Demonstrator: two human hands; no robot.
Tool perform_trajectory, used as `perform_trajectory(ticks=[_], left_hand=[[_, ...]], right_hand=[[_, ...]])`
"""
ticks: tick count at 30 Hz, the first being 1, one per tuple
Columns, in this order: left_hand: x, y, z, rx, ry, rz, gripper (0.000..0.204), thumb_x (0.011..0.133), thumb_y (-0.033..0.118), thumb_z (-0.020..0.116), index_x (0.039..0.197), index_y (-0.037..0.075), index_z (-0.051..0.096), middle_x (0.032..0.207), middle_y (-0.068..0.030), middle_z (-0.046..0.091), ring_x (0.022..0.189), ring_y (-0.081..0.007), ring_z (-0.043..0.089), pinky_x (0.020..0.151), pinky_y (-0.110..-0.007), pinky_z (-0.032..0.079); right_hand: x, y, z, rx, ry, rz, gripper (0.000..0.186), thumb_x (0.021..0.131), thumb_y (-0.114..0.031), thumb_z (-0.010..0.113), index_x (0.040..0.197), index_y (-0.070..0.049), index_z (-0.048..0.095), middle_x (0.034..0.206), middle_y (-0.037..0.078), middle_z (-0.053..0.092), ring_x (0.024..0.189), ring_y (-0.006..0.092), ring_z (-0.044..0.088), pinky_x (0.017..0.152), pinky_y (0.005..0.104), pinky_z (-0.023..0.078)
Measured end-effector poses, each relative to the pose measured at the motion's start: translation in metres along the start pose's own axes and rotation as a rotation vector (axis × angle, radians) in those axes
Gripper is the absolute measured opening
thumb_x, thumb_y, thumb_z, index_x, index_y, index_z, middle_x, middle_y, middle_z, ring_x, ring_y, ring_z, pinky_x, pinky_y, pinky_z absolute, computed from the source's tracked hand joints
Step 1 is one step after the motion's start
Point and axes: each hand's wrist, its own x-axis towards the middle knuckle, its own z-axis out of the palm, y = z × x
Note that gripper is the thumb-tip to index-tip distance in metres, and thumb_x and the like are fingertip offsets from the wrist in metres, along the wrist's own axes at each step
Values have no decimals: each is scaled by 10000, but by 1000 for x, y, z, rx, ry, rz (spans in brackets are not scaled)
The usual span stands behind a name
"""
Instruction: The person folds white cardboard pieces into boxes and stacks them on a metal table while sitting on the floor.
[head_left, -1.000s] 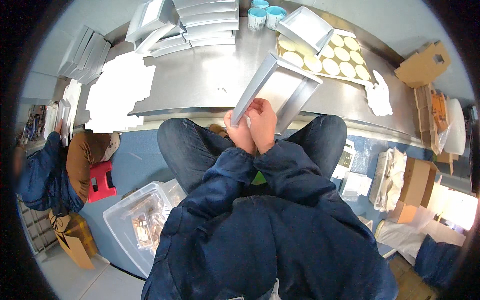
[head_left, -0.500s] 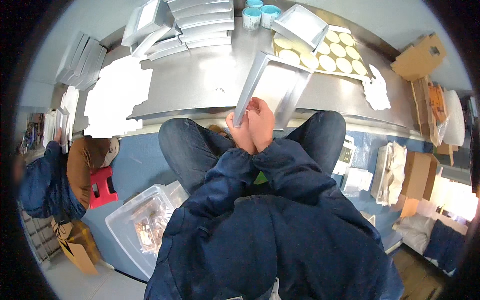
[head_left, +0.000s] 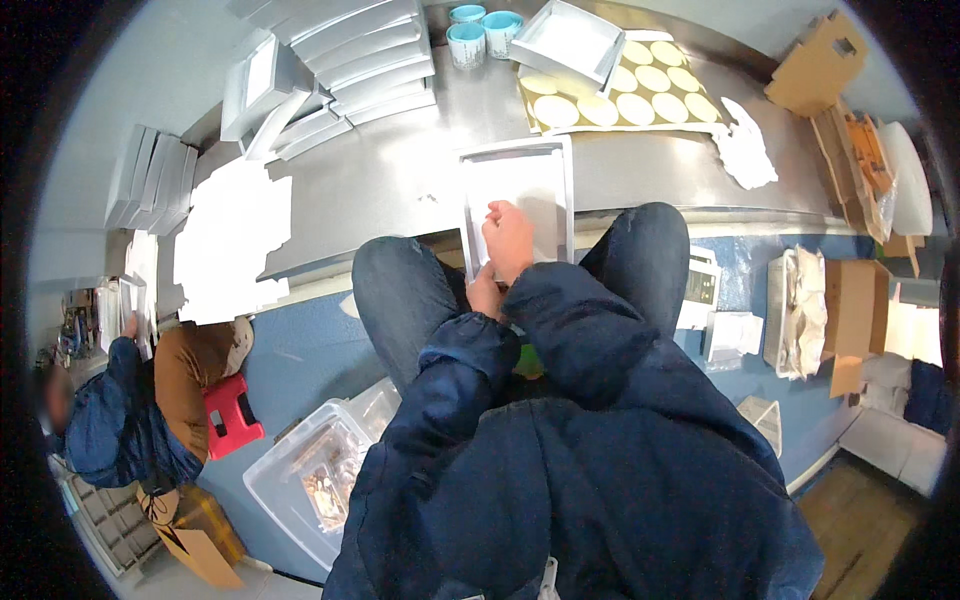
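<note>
A shallow, light-coloured open box [head_left: 540, 190] lies open side up in front of me, straddling the near edge of the metal table. My left hand [head_left: 485, 292] is closed on its near left corner, the fingertips partly out of sight. Inside the box, over its left half, is my right hand [head_left: 510, 242]. Its fingers are curled in; whatever they hold, if anything, does not show. My two wrists almost touch.
Stacked grey boxes [head_left: 375, 70] stand at the back left. Beyond the box are blue-rimmed tubs [head_left: 466, 46], another open box [head_left: 568, 45] and a sheet of round stickers [head_left: 640, 108]. White sheets [head_left: 225, 240] lie left, near a co-worker [head_left: 125, 400]. A clear bin [head_left: 300, 480] sits on the floor.
The box has turned from a tilted, slanted pose to lying straight and face up. My right hand has gone from the box's left wall to over its inside. My view has shifted slightly.
</note>
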Motion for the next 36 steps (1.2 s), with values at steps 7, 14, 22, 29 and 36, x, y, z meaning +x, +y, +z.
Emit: perform_trajectory(ticks=[7,14,22,29,36], left_hand=[[4,-19,-11,-464,93,-371,371,865,58,528,1218,50,411,982,-133,541,904,-276,566,730,-424,526],[-1,-28,-2,-591,-175,-271,335,849,102,563,1166,82,457,938,-119,555,862,-229,567,694,-387,509],[-25,7,38,-259,342,-333,356,853,103,547,1195,83,447,992,-79,576,879,-204,578,713,-359,494],[-5,-7,24,-429,199,-257,444,856,43,505,1277,127,391,1101,-89,519,954,-195,545,759,-304,462],[-3,-1,28,-493,84,-192,238,850,26,518,1087,41,519,953,-57,587,810,-180,590,659,-293,486]], right_hand=[[48,-19,6,111,40,64,278,745,-25,525,1005,11,615,883,132,658,824,253,634,762,339,485],[46,-16,2,-34,45,98,250,735,-12,540,969,24,620,903,196,639,865,342,614,793,399,480],[43,11,-26,448,-221,265,282,765,1,499,1012,55,623,906,134,669,844,217,647,745,291,508],[-14,37,-24,304,-474,532,380,758,80,427,1119,93,545,964,148,646,901,213,628,773,276,500],[-36,45,-5,185,-292,262,373,735,8,471,1090,67,568,988,189,656,956,273,633,851,329,483]])
